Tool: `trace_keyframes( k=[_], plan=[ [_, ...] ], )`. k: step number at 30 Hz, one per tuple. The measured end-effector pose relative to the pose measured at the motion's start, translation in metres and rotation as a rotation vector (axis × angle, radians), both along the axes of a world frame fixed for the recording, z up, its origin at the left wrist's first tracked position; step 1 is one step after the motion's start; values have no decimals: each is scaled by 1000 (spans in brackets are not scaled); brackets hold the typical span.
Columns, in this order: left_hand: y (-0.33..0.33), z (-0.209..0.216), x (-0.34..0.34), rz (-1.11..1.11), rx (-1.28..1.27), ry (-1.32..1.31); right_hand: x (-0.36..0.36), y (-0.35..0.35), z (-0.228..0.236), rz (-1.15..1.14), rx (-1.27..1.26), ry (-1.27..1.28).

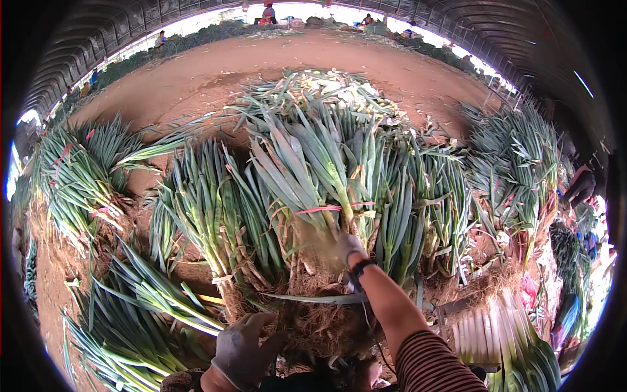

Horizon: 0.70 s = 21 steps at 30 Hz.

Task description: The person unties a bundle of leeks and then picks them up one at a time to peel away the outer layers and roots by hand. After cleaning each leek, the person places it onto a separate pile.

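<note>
In front of me stand upright bunches of big green onions (405,196) with long blue-green leaves, pale stalks and brown roots. My right hand (351,248), gloved and with a dark band at the wrist, reaches forward to the middle bunch. Its fingers close round the lower stalks of green onions (336,173), just below a pink tie (323,210); blur hides part of the grip. Low and nearer to me, my left hand (245,347) wears a grey glove. Its thumb and fingers are apart with nothing between them, beside tangled brown roots (326,326).
Loose green onions (130,326) lie at the lower left, and tied bunches (78,176) farther left. Trimmed white stalks (493,333) rest in a row at lower right. Leaf scraps (346,91) are heaped beyond the bunches on the brown ground (189,75). Other people sit far off.
</note>
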<state>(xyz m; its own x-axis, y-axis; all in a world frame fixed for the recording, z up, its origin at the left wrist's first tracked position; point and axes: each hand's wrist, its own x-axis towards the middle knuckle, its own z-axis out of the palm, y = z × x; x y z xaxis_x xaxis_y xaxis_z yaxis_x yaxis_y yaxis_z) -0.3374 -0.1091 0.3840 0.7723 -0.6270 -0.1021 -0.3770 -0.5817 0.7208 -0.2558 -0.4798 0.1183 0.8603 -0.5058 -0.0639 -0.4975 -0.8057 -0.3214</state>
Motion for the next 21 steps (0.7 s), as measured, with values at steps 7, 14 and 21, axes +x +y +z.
trace_keyframes(
  k=[7, 14, 21],
  plan=[
    [24, -4, 1, 9, -3, -105, -32, 32, 124, 246, 564, 50],
    [-3, -11, -4, -38, -115, -90, -220, 28, 154, 105, 823, -173],
    [-54, -129, -13, -32, 115, 484, -256, 121, 175, -20, 1325, -318]
  ],
)
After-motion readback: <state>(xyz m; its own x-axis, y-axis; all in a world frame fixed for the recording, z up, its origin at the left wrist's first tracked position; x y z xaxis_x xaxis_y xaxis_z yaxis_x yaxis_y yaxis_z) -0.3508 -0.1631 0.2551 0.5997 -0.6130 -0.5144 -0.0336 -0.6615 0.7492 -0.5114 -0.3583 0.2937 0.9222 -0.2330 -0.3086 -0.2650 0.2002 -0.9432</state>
